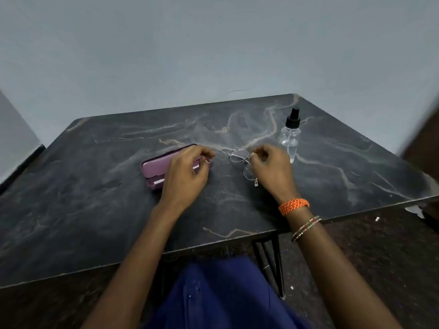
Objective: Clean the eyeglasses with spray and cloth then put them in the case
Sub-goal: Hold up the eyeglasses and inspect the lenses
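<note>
A pair of thin metal-framed eyeglasses (240,156) lies on the dark marbled table (95,186), near its middle. My right hand (273,172) is curled over the glasses, fingertips pinching the frame at the bridge. A purple glasses case (158,167) lies to the left, slightly ajar. My left hand (187,174) rests over the case's right end, fingers curled; whether it grips the case I cannot tell. A clear spray bottle (290,136) with a black pump top stands behind my right hand. No cloth is visible.
The table's near edge (213,246) runs across just above my lap in blue cloth. A pale wall rises right behind the table. Black metal table legs (273,262) show below the edge. Dark speckled floor lies at the right.
</note>
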